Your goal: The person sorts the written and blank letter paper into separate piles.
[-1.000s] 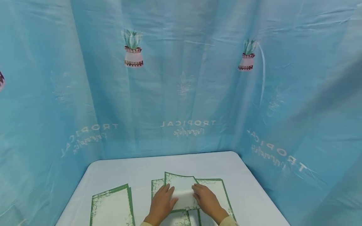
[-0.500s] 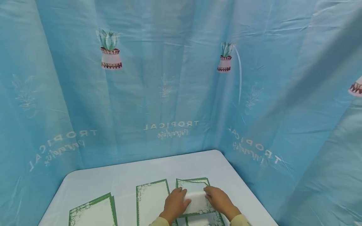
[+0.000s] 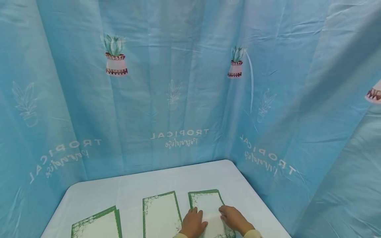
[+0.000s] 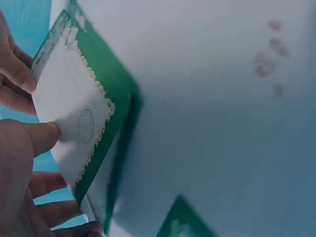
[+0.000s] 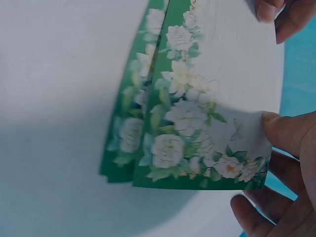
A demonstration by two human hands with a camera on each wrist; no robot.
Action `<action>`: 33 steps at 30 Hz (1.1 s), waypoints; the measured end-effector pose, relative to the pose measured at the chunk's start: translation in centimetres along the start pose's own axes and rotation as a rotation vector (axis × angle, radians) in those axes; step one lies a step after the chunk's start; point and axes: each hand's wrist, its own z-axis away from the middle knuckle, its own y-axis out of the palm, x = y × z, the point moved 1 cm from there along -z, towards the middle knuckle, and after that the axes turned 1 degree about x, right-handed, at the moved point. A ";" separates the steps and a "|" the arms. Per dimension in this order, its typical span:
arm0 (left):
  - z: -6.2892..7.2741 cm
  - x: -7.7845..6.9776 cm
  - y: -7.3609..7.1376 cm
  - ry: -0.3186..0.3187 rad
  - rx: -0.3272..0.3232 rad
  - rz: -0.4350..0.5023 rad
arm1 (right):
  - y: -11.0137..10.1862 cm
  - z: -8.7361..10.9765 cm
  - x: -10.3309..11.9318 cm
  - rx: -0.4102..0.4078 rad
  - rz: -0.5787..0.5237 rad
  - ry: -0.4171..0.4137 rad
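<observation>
A white sheet with a green floral border (image 3: 208,203) lies at the right of the table, on top of another like it. My left hand (image 3: 193,224) holds its near left part; in the left wrist view the left hand (image 4: 37,148) has its thumb on top and fingers beneath the edge. On the sheet's near right part is my right hand (image 3: 234,218). The right wrist view shows the right hand (image 5: 281,148) pinching the rose-printed corner (image 5: 197,148), thumb above and fingers below.
A second bordered sheet (image 3: 160,213) lies just left of the held one, and a small stack of them (image 3: 95,226) lies at the near left. The table (image 3: 148,183) wears a white cloth. Blue printed curtains (image 3: 178,99) close in the back and both sides.
The sheet that bulged up between my hands now lies nearly flat over the right-hand sheet. Both hands have slid toward me along it.
</observation>
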 end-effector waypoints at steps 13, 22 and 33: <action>0.2 0.0 1.7 -0.051 0.029 -0.051 | 2.2 -0.6 -1.0 0.019 0.053 0.081; 1.1 2.5 -0.5 -0.044 -0.136 -0.003 | 2.8 -0.9 2.1 -0.111 0.173 -0.072; 7.4 11.1 -5.2 -0.224 -0.108 0.079 | 4.7 -1.9 11.2 -0.043 0.242 -0.372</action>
